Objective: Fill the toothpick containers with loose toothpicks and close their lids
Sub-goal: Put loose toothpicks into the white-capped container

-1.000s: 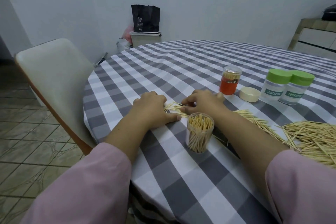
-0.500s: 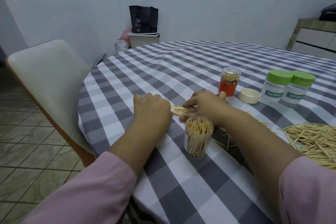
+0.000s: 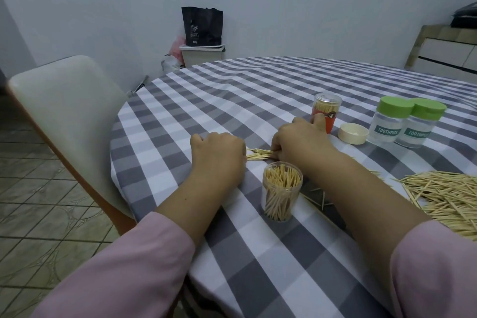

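Observation:
A small bundle of toothpicks [image 3: 258, 154] lies on the checked tablecloth between my hands. My left hand [image 3: 219, 155] and my right hand [image 3: 299, 142] curl their fingers onto its two ends. Just in front stands a clear open container [image 3: 281, 192], nearly full of toothpicks. A cream lid [image 3: 353, 133] lies to the right of my right hand. Behind that hand stands a closed container with an orange label [image 3: 327, 112]. Two clear jars with green lids [image 3: 391, 124] [image 3: 419, 126] stand at the right. A large loose toothpick pile [image 3: 444, 196] covers the right edge.
A few stray toothpicks [image 3: 320, 195] lie under my right forearm. A grey chair [image 3: 67, 116] stands at the table's left edge. A black bag on a bin [image 3: 202, 27] sits by the far wall. A cabinet [image 3: 449, 51] is at the far right.
Both hands have drawn together, squeezing the scattered toothpicks between them into a tighter, aligned bundle. The containers and the big pile have not moved.

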